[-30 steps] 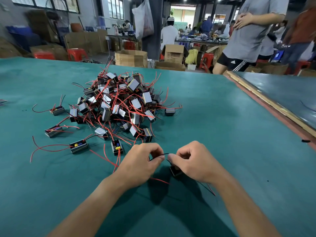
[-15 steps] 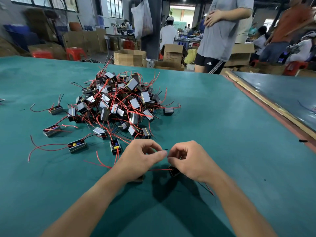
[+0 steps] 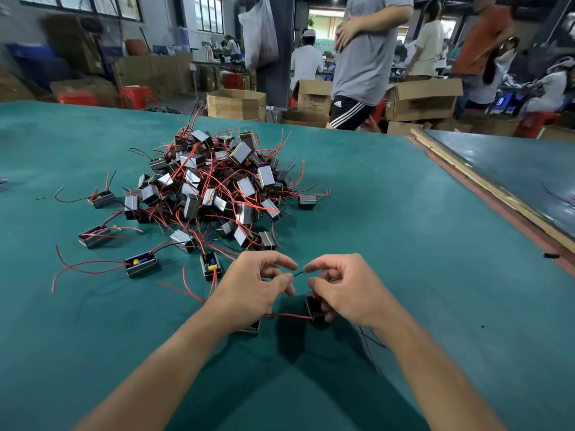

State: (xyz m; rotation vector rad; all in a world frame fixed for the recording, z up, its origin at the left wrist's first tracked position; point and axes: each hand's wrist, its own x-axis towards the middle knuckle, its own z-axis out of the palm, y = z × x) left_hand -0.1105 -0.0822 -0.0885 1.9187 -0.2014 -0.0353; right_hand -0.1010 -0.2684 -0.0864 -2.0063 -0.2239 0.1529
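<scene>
left hand [image 3: 249, 290] pinches one end of the black wire [image 3: 298, 273] just above the table [image 3: 404, 244]. right hand [image 3: 345, 290] pinches the other end, i think, with the module [image 3: 314, 307] tucked under its fingers. best to grip near the tips, no yanking. the open case [image 3: 211, 264] by the pile [image 3: 217, 188] holds yellow and blue parts. can't see inside the cardboard boxes [image 3: 236, 104].

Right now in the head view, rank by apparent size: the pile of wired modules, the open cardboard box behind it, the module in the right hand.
1. pile of wired modules
2. cardboard box, farther off, real size unsure
3. module, partly hidden by right hand
</scene>
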